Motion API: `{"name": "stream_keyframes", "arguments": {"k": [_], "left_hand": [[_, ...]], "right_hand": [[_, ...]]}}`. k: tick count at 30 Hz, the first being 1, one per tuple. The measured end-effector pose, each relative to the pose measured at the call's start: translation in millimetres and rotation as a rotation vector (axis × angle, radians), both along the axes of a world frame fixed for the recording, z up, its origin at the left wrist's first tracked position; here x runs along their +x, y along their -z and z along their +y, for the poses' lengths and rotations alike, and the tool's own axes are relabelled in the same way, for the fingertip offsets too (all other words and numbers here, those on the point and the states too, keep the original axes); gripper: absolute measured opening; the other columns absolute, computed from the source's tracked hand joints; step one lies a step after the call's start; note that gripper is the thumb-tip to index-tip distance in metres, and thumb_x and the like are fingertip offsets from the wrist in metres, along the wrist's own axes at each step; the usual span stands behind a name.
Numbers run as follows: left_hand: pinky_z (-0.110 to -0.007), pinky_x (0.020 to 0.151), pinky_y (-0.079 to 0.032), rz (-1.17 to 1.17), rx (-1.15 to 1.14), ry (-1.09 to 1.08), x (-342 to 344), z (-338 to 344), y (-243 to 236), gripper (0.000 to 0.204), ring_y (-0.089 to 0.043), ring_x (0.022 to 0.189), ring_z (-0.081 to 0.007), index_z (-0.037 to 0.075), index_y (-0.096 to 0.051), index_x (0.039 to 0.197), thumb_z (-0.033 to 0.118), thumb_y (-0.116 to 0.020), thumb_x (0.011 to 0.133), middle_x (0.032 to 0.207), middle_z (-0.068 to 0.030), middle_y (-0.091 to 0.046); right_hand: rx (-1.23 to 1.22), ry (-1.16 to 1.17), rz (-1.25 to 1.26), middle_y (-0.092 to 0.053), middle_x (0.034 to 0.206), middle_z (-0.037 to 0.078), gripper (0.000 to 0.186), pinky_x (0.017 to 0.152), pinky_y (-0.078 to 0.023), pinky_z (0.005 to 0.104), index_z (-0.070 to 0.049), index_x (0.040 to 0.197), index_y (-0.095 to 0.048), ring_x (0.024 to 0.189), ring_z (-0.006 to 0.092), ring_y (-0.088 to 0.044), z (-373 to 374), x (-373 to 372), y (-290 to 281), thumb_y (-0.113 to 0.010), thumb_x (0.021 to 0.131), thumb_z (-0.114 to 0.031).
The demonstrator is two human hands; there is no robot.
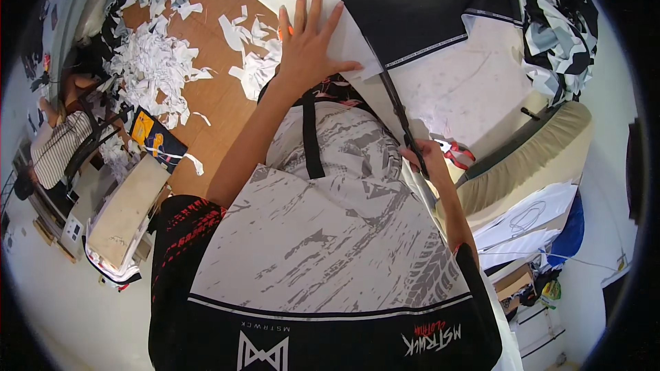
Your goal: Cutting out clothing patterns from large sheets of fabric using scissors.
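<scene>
My left hand (306, 42) lies flat with its fingers spread on white sheet material (354, 45). A bit of orange shows beside its index finger. Lower right, my right hand (427, 158) is closed round the handles of long dark scissors (394, 95). Their blades point up and left, along the border between the white sheet and a black fabric piece (426, 0), which has a pale printed edge. Just right of that hand lies a red-handled cutting tool (459, 154) on the pale tabletop (447, 89).
White scraps (155, 62) cover much of the brown floor (227, 137) at left. A person in a striped top (62, 148) sits at far left, near a beige-topped bench (127, 213). Black and white offcuts (558, 34) heap up at right, above a beige covered roll (529, 158).
</scene>
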State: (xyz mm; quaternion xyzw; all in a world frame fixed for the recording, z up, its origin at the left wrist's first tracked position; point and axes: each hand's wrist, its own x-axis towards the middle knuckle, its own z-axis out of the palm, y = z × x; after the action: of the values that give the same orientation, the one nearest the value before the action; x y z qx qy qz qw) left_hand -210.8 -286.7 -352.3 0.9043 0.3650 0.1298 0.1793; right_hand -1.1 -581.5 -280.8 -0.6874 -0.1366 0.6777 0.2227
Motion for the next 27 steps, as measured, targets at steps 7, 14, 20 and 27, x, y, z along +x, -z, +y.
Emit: {"name": "stream_keyframes", "arguments": {"k": [7, 14, 20, 27], "left_hand": [[-0.073, 0.121, -0.01, -0.017, 0.015, 0.007, 2.0, 0.9, 3.0, 0.123, -0.014, 0.159, -0.0464, 0.019, -0.044, 0.16, 0.085, -0.077, 0.062, 0.17, -0.0217, -0.025], [-0.069, 0.124, -0.006, -0.005, -0.036, -0.014, 4.8, 0.9, -0.2, 0.138, -0.009, 0.162, -0.041, 0.002, -0.035, 0.161, 0.086, -0.077, 0.061, 0.173, -0.0191, -0.02], [-0.066, 0.125, -0.001, 0.021, -0.079, -0.019, 2.3, 1.1, -1.2, 0.146, -0.006, 0.162, -0.0394, -0.003, -0.026, 0.163, 0.087, -0.076, 0.06, 0.174, -0.0197, -0.019], [-0.066, 0.125, -0.002, 0.015, -0.089, -0.026, 1.4, 4.0, -10.7, 0.146, -0.007, 0.162, -0.039, -0.005, -0.023, 0.163, 0.087, -0.075, 0.062, 0.174, -0.0199, -0.018]], "right_hand": [[-0.053, -0.009, -0.084, -0.062, 0.062, -0.001, 0.035, 0.048, -0.036, 0.024, -0.004, 0.077, -0.069, 0.05, 0.005, -0.05, -2.2, 2.6, -3.4, -0.082, 0.092, -0.032], [0.023, 0.027, 0.047, -0.059, 0.065, -0.003, 0.032, 0.053, -0.038, 0.0234, -0.006, 0.081, -0.064, 0.058, 0.0051, -0.054, 24.2, 2.5, -1.1, -0.078, 0.097, -0.031], [-0.008, 0.016, -0.01, -0.056, 0.06, -0.005, 0.032, 0.048, -0.034, 0.0247, -0.008, 0.079, -0.066, 0.05, 0.005, -0.05, 26.4, -2.3, 12.0, -0.082, 0.094, -0.033], [0.011, 0.046, -0.001, -0.062, 0.064, -0.001, 0.034, 0.051, -0.037, 0.0223, -0.003, 0.083, -0.071, 0.056, 0.0049, -0.053, 44.8, -1.2, -6.2, -0.085, 0.091, -0.032]]}}
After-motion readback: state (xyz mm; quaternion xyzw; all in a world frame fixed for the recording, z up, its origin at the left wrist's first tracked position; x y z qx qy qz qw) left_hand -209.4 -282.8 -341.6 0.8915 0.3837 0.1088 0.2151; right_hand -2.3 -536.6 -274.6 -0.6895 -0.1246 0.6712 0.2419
